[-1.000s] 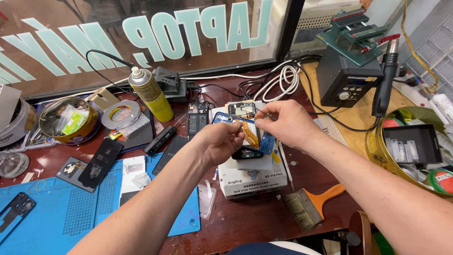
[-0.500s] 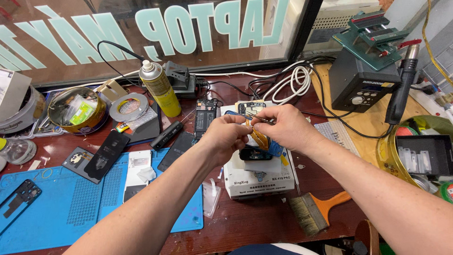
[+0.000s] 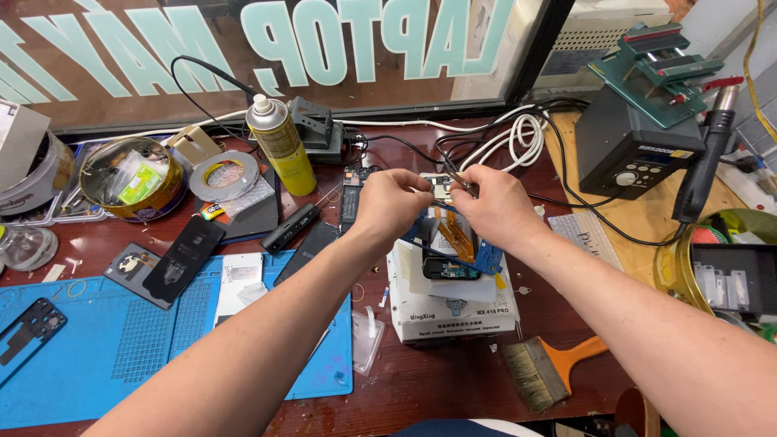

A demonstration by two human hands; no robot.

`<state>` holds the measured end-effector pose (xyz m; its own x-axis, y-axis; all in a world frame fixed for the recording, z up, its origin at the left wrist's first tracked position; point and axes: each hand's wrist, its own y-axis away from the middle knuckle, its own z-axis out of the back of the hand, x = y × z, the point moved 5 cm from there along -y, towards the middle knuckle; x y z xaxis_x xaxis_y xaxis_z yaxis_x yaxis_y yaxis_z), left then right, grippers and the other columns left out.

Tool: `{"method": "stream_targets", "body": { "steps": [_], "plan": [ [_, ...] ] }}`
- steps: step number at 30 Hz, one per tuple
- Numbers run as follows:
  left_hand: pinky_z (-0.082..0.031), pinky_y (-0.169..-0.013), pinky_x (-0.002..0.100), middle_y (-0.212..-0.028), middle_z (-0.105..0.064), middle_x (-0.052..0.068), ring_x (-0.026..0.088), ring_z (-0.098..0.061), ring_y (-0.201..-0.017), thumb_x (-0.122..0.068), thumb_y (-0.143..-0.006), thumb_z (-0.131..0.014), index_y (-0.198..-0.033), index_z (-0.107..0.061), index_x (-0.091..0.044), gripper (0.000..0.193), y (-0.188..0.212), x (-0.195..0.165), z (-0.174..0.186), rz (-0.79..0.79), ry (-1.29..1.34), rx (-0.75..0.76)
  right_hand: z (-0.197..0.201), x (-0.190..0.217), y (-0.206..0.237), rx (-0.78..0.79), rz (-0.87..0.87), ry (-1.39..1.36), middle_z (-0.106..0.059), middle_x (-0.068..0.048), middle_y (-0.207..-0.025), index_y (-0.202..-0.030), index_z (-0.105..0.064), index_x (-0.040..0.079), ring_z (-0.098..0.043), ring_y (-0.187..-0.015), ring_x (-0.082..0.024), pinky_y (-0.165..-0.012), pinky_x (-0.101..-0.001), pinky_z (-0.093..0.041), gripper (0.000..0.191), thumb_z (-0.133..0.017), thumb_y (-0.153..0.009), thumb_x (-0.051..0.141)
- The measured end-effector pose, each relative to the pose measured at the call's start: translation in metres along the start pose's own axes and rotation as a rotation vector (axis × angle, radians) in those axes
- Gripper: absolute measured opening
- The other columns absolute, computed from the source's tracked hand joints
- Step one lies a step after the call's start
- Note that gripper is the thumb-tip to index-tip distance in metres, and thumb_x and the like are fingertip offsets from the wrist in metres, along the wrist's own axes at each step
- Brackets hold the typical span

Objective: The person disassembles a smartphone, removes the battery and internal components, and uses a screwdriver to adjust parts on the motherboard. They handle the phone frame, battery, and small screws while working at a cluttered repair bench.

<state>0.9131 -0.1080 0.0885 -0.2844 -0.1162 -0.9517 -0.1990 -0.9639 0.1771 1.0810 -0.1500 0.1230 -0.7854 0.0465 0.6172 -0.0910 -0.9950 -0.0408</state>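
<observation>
Both my hands meet over an opened phone [image 3: 450, 252] that lies on a white box-shaped device [image 3: 453, 307] in the middle of the bench. My left hand [image 3: 390, 202] pinches the phone's upper left edge. My right hand [image 3: 495, 206] grips thin metal tweezers [image 3: 455, 176] whose tips point at the top of the phone. An orange flex ribbon [image 3: 458, 236] shows on the phone below my hands. What the tweezer tips touch is too small to make out.
A blue work mat [image 3: 121, 348] with phone parts lies at the left. A yellow spray can [image 3: 280, 146], tape roll [image 3: 224, 175] and tin [image 3: 129, 180] stand behind it. A brush [image 3: 550, 368] lies front right. A soldering station [image 3: 631, 150], its hot-air handle [image 3: 704, 166] and cables [image 3: 510, 137] fill the right.
Both hands stay together over the phone, shifting slightly toward the far end. The camera moved a little.
</observation>
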Motion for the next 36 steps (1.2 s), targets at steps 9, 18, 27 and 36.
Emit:
{"method": "stream_targets", "body": {
  "steps": [9, 18, 27, 36],
  "plan": [
    [-0.06, -0.082, 0.038, -0.09, -0.079, 0.012, 0.027, -0.077, -0.084, -0.022, -0.076, -0.077, -0.094, -0.083, -0.016, 0.019, -0.016, -0.007, 0.001, -0.089, -0.407, -0.027, -0.014, 0.008, 0.002, -0.031, 0.022, 0.136, -0.074, -0.018, -0.092, -0.1, -0.071, 0.006, -0.07, -0.092, -0.038, -0.082, -0.0494, -0.053, 0.021, -0.065, -0.088, 0.022],
    [-0.06, -0.081, 0.04, -0.091, -0.079, 0.011, 0.026, -0.076, -0.085, -0.021, -0.074, -0.082, -0.093, -0.084, -0.016, 0.019, -0.018, -0.002, -0.003, -0.035, -0.421, -0.017, -0.014, 0.01, -0.002, 0.003, -0.002, 0.173, -0.074, -0.017, -0.091, -0.099, -0.072, 0.008, -0.071, -0.091, -0.037, -0.082, -0.0488, -0.054, 0.02, -0.066, -0.088, 0.024],
    [-0.06, -0.08, 0.04, -0.091, -0.079, 0.011, 0.025, -0.077, -0.084, -0.02, -0.076, -0.081, -0.095, -0.083, -0.015, 0.019, -0.016, -0.006, -0.003, 0.002, -0.422, 0.007, -0.013, 0.012, -0.001, 0.041, -0.038, 0.172, -0.074, -0.015, -0.089, -0.098, -0.071, 0.007, -0.072, -0.088, -0.034, -0.081, -0.048, -0.054, 0.02, -0.065, -0.09, 0.024],
    [-0.06, -0.08, 0.039, -0.092, -0.08, 0.01, 0.023, -0.078, -0.084, -0.022, -0.077, -0.082, -0.096, -0.083, -0.015, 0.02, -0.015, -0.007, -0.003, 0.032, -0.428, 0.022, -0.014, 0.011, -0.002, 0.057, -0.001, 0.176, -0.074, -0.014, -0.09, -0.098, -0.071, 0.006, -0.072, -0.088, -0.033, -0.082, -0.0469, -0.055, 0.019, -0.065, -0.09, 0.022]
  ]
}}
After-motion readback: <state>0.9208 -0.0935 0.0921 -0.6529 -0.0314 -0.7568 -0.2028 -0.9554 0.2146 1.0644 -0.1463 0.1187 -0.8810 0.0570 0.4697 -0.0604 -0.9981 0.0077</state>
